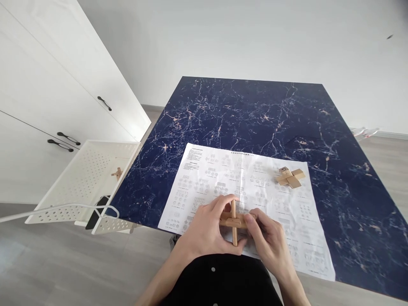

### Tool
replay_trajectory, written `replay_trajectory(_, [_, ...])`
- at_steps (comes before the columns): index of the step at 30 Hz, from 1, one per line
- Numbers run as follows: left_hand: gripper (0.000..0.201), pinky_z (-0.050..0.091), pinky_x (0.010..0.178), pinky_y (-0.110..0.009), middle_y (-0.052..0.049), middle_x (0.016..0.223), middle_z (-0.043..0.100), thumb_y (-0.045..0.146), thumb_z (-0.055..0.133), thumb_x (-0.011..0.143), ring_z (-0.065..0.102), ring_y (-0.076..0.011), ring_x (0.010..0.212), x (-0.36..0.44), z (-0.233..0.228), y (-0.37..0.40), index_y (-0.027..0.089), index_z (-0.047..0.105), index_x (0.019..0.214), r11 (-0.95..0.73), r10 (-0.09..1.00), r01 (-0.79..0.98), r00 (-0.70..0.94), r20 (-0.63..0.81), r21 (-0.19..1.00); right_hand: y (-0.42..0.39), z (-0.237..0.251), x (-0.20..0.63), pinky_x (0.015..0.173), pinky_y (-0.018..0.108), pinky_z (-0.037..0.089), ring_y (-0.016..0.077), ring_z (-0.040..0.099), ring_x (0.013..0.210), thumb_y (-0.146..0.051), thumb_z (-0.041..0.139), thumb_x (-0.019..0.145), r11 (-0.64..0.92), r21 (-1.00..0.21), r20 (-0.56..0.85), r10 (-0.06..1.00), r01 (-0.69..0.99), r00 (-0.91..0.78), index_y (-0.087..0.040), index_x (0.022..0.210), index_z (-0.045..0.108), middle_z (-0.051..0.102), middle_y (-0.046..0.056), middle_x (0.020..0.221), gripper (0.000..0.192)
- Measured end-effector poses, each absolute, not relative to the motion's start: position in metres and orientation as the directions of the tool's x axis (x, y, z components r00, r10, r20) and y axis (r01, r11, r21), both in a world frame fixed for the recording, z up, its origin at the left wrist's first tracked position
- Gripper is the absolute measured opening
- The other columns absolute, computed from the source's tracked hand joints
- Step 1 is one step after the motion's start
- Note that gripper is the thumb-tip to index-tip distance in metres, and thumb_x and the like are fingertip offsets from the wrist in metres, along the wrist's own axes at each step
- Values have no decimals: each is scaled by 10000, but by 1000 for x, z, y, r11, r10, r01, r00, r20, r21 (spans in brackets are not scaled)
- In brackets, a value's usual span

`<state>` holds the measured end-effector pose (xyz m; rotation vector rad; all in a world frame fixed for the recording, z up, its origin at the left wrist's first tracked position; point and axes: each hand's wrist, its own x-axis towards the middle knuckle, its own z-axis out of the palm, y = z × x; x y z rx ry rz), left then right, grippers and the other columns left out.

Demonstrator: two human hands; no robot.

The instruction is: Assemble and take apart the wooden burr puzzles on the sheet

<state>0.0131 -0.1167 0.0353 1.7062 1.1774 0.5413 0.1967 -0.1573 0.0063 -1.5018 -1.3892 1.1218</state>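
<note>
Both hands hold a wooden cross puzzle (234, 222) just above the near edge of the table. My left hand (207, 231) grips its left side, fingers curled over the top. My right hand (270, 240) pinches its right end. One stick of the puzzle stands upright, crossing flat horizontal pieces. Under the hands lies a white instruction sheet (251, 187) printed with small diagrams. A second assembled wooden puzzle (290, 177) rests on the sheet's far right corner, well beyond my right hand.
The dark blue marble-patterned table (255, 119) stretches away to a white wall. A white perforated basket (86, 178) stands at the table's left, holding a small wooden piece (117, 173) and a dark phone (97, 211). White cabinets (47, 85) stand at the far left.
</note>
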Motion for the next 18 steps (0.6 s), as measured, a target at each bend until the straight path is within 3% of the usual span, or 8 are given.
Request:
replay_trajectory(7, [879,570,915,-410,-18,1163,727,402,982,641,703,-272,1024,9,30,-116,308,540,1395,-45,870,458,455,-190,888,-160,1,196,493,293,304,147,357,508,-510,340,1159,-86,-927,-118,991,366,-66,-253,742,420,432,-45,596,496])
replay_trajectory(13, [931,556,993,-457,-30,1193,732,488,1005,613,702,-290,1054,8,30,-117,312,558,1410,-77,863,470,473,-177,879,-158,1,197,487,283,329,142,399,502,-516,341,1160,-71,-920,-123,986,386,-111,-247,740,436,481,-36,599,508])
replay_trajectory(18, [895,552,1024,-472,-38,1210,740,469,989,639,713,-298,1064,11,31,-117,302,559,1406,-70,866,466,468,-178,882,-157,2,195,492,267,361,135,417,507,-554,404,1136,-103,-919,-133,990,380,-54,-243,739,450,487,-41,600,506])
